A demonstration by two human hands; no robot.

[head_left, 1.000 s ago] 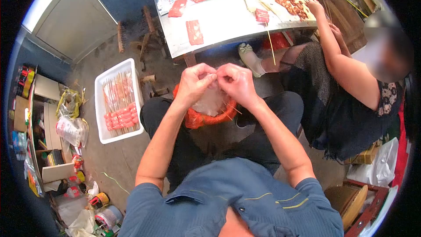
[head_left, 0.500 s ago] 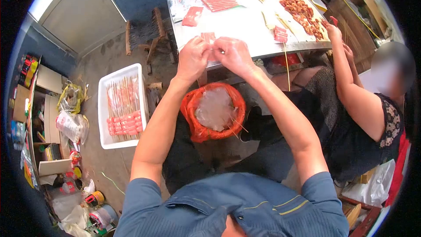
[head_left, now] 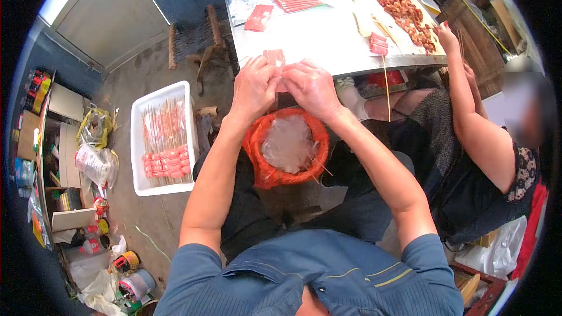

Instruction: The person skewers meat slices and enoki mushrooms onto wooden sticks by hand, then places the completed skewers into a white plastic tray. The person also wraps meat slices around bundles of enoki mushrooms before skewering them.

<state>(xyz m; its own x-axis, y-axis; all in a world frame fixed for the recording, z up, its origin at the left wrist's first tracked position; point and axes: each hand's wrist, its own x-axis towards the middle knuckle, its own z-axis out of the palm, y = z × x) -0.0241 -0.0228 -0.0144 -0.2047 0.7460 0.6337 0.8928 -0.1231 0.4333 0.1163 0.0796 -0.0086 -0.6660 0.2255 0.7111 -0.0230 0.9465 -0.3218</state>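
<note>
Both of my hands meet just over the table's near edge. My left hand [head_left: 254,89] is closed, pinching a small red-and-clear plastic packet [head_left: 274,57] that shows beyond the fingers. Pressed close beside it, my right hand [head_left: 311,86] has its fingers closed on the same packet. Most of the packet is hidden by the fingers. Below the hands stands a bucket lined with an orange bag [head_left: 253,158], with crumpled clear plastic [head_left: 287,143] inside. On the table lie a flat red packet [head_left: 259,17] and a row of red strips [head_left: 294,0].
To the left, a white bin [head_left: 136,167] holds many skewers [head_left: 164,126] with red-wrapped ends. Meat pieces [head_left: 398,6] cover the right side of the white table [head_left: 310,41], near a skewered red bundle [head_left: 378,44]. A co-worker [head_left: 486,140] sits at right.
My hands have come slightly down toward me, with the red packet moving along. My left fingers are now more spread over it. The co-worker's hand has shifted slightly.
</note>
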